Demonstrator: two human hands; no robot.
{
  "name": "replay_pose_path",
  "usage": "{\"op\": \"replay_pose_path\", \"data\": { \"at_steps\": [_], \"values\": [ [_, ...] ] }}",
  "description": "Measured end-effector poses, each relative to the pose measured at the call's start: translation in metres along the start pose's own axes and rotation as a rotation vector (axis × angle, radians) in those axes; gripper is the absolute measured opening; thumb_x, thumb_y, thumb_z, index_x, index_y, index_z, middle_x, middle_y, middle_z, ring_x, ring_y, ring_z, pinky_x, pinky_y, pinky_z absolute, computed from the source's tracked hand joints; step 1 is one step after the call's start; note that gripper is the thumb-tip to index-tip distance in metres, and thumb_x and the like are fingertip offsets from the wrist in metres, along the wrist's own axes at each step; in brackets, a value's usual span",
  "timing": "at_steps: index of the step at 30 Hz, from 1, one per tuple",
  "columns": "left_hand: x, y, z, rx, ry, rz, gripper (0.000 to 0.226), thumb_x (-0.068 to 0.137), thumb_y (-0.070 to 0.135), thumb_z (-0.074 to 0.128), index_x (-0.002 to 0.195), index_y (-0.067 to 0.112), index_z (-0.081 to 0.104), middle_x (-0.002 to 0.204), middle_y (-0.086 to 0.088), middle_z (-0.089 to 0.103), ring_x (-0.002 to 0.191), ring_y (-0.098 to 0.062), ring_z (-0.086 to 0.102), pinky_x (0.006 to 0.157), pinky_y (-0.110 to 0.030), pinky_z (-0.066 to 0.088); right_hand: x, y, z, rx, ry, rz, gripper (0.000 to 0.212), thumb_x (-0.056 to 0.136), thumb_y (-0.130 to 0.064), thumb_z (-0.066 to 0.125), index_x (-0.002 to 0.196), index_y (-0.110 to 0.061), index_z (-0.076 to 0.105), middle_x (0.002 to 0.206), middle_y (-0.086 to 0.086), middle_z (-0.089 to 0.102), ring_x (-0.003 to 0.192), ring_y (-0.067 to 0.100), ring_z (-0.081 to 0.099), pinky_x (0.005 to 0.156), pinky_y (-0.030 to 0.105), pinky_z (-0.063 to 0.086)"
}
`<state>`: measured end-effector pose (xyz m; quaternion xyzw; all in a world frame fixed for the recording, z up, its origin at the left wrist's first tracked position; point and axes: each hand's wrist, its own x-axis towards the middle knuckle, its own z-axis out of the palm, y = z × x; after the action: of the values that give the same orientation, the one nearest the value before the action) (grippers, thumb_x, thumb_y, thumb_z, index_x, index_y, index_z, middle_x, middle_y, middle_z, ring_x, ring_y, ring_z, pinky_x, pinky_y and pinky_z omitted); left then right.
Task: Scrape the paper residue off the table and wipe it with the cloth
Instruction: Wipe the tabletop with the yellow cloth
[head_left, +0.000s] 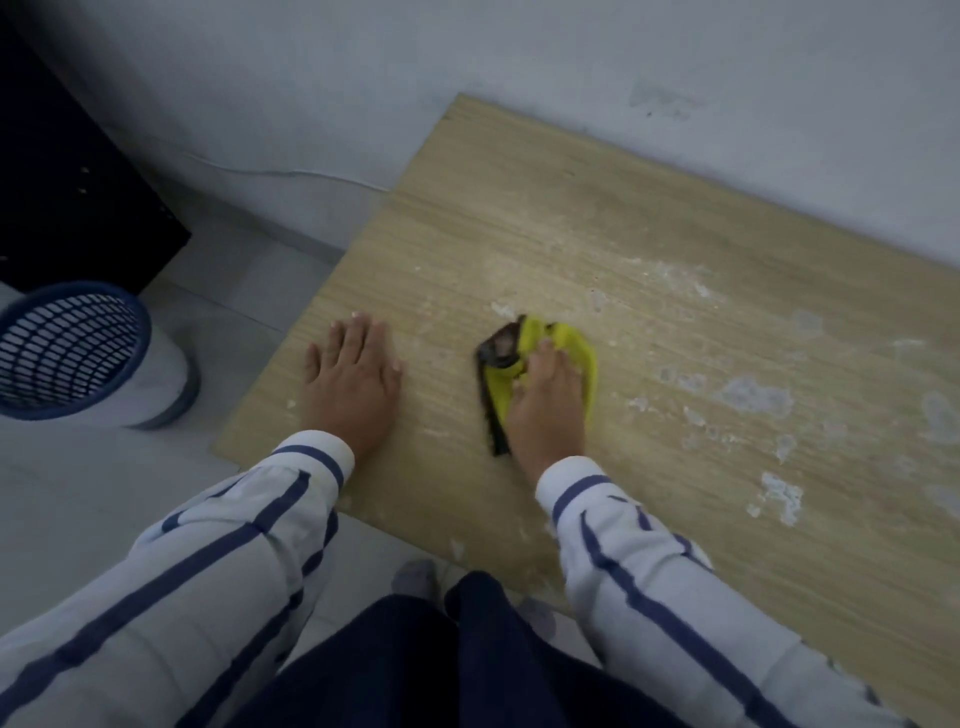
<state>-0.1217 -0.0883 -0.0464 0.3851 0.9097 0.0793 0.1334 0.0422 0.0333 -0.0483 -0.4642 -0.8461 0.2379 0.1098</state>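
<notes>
A light wooden table (545, 218) fills the right half of the view. White paper residue (753, 395) is stuck in patches over its middle and right side. My right hand (545, 410) presses down on a yellow cloth (571, 348) with a dark edge, bunched under the fingers near the table's middle. My left hand (353, 379) lies flat on the wood near the left edge, fingers spread, holding nothing. No scraper shows in this view.
A blue mesh basket (72, 348) stands on the grey floor to the left of the table. A black cabinet (67, 171) sits behind it against the wall. The table's far side runs along a white wall (675, 67). My dark trousers (415, 660) are at the bottom.
</notes>
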Motion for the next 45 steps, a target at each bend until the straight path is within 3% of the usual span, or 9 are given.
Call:
{"op": "replay_pose_path", "data": {
  "at_steps": [4,11,15,18,24,30,32,38,45],
  "values": [
    [0.002,-0.027,-0.011,0.025,-0.001,0.031,0.054,0.100,0.042,0.015,0.150,0.023,0.010,0.159,0.000,0.001,0.146,-0.020,-0.005,0.118,-0.043,-0.004,-0.023,-0.051,0.019,0.265,-0.141,-0.280,0.050,0.087,-0.014,0.046,0.134,0.002,0.041,0.141,0.025,0.041,0.133,0.039,0.036,0.113,0.044,0.025],
    [-0.003,-0.055,-0.018,0.024,-0.040,0.073,0.055,0.100,0.045,0.012,0.150,0.024,0.004,0.159,0.002,-0.004,0.145,-0.018,-0.011,0.117,-0.041,-0.007,0.007,-0.007,0.007,0.003,0.110,0.058,0.046,0.086,-0.006,0.048,0.131,0.000,0.043,0.126,0.024,0.052,0.119,0.042,0.046,0.099,0.052,0.040],
    [0.001,-0.057,-0.020,-0.011,-0.041,0.075,0.051,0.101,0.038,0.016,0.150,0.023,0.009,0.159,0.002,0.001,0.145,-0.018,-0.008,0.116,-0.038,-0.006,-0.040,-0.068,0.048,0.047,-0.040,-0.278,0.049,0.084,-0.007,0.053,0.131,0.003,0.045,0.132,0.027,0.050,0.123,0.044,0.046,0.106,0.057,0.034],
    [0.005,-0.061,-0.025,-0.036,-0.050,0.110,0.051,0.101,0.032,0.027,0.150,0.019,0.014,0.159,-0.001,0.005,0.146,-0.021,-0.004,0.116,-0.038,-0.004,-0.064,-0.095,0.047,0.286,-0.273,-0.402,0.033,0.085,-0.013,0.050,0.115,-0.001,0.057,0.116,0.022,0.060,0.105,0.036,0.056,0.095,0.036,0.043],
    [0.000,-0.057,-0.024,-0.049,-0.052,0.084,0.051,0.102,0.034,0.020,0.150,0.021,0.009,0.159,0.000,0.000,0.145,-0.019,-0.008,0.116,-0.037,-0.008,-0.006,-0.037,0.006,0.151,0.073,0.006,0.036,0.083,0.001,0.048,0.118,-0.002,0.055,0.125,0.019,0.055,0.115,0.036,0.050,0.095,0.040,0.041],
    [0.001,-0.052,-0.026,-0.033,-0.039,0.084,0.050,0.102,0.031,0.020,0.150,0.018,0.013,0.159,-0.003,0.004,0.146,-0.023,-0.005,0.117,-0.041,-0.005,-0.069,-0.094,0.035,0.248,-0.345,-0.516,0.025,0.076,-0.010,0.046,0.088,0.001,0.065,0.092,0.021,0.065,0.088,0.023,0.052,0.076,0.036,0.047],
    [0.003,-0.049,-0.027,-0.037,-0.040,0.088,0.051,0.102,0.031,0.022,0.150,0.017,0.014,0.159,-0.003,0.005,0.146,-0.023,-0.004,0.118,-0.042,-0.004,-0.061,-0.090,0.021,0.338,-0.438,-0.413,0.028,0.074,-0.010,0.041,0.088,-0.002,0.064,0.095,0.017,0.066,0.086,0.028,0.055,0.072,0.031,0.041],
    [0.004,-0.040,-0.017,-0.007,-0.052,0.131,0.052,0.102,0.037,0.017,0.150,0.021,0.008,0.159,0.000,0.000,0.145,-0.019,-0.008,0.118,-0.040,-0.007,0.014,-0.013,-0.017,0.132,0.163,0.148,0.024,0.081,0.000,0.049,0.104,-0.003,0.058,0.112,0.017,0.061,0.094,0.034,0.057,0.071,0.026,0.037],
    [0.022,-0.022,-0.013,-0.026,-0.043,0.183,0.050,0.101,0.031,0.022,0.149,0.022,0.016,0.159,-0.001,0.007,0.146,-0.021,-0.002,0.118,-0.042,-0.001,-0.034,-0.063,0.000,0.311,-0.437,-0.294,0.021,0.069,-0.011,0.040,0.080,-0.008,0.059,0.092,0.015,0.065,0.076,0.027,0.053,0.066,0.031,0.041]
  ]
}}
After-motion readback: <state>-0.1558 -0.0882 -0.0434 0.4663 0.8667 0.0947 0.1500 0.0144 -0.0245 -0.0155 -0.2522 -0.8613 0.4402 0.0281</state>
